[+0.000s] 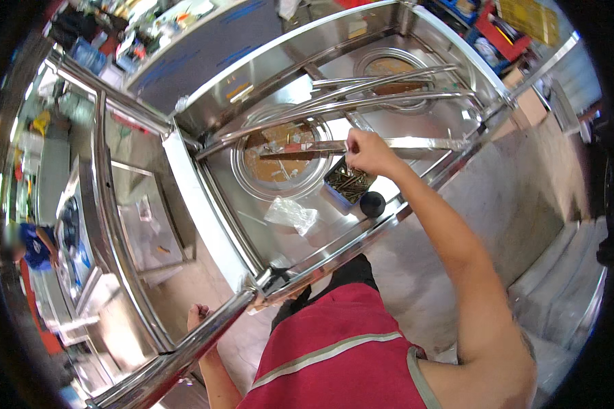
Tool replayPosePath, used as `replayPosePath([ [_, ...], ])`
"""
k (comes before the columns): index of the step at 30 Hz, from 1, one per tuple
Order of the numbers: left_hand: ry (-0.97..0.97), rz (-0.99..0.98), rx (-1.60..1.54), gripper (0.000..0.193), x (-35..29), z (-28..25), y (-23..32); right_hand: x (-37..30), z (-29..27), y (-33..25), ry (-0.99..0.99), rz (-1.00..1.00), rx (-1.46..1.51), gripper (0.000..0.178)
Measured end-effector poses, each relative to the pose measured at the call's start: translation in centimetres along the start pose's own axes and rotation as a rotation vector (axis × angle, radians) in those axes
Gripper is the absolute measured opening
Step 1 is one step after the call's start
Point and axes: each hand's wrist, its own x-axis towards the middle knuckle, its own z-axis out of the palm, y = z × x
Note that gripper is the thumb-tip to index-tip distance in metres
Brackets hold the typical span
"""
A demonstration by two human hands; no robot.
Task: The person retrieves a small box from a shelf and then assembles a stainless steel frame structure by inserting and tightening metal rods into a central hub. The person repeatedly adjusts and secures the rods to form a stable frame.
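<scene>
Red top point(334, 351) lying nearest. We're holding R hand point(370, 153) fingers bunched at screw box point(335, 197) in steel frame point(205, 211), unclear if gripping; L hand point(196, 316) nr rail point(215, 327), grip unclear. Tubes point(450, 96) lying loose, prob. unfastened.

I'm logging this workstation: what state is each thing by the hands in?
Right hand: fingers curled, over the box's far end; grip unclear
Left hand: partly hidden by the steel post; grip unclear
Box: open-topped, holding screws
Screws: loose, heaped
Plastic bag: crumpled
Steel tubes: lying crossed
</scene>
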Motion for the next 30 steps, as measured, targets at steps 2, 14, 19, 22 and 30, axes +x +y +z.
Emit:
replayPosePath([
  [2,-0.077,0.164,0.37,0.021,4.3,-0.5,2.5,-3.2,-0.9,-2.9,0.22,0.104,0.438,0.023],
  [14,-0.547,1.038,0.58,0.035,11.5,8.8,19.4,-30.0,11.3,-22.6,0.649,0.134,1.597,0.03],
  [19,-0.471,1.117,0.593,0.026,2.0,13.0,15.8,-32.1,14.2,-26.1,0.581,0.091,1.223,0.027],
  [22,-0.598,0.918,0.448,0.025,-1.3,13.9,14.5,-31.9,14.4,-28.0,0.511,0.11,0.639,0.026],
  [30,-1.101,0.203,-0.002,0.05,-0.1,14.7,11.7,-33.0,13.8,-34.8,0.61,0.007,0.337,0.02],
])
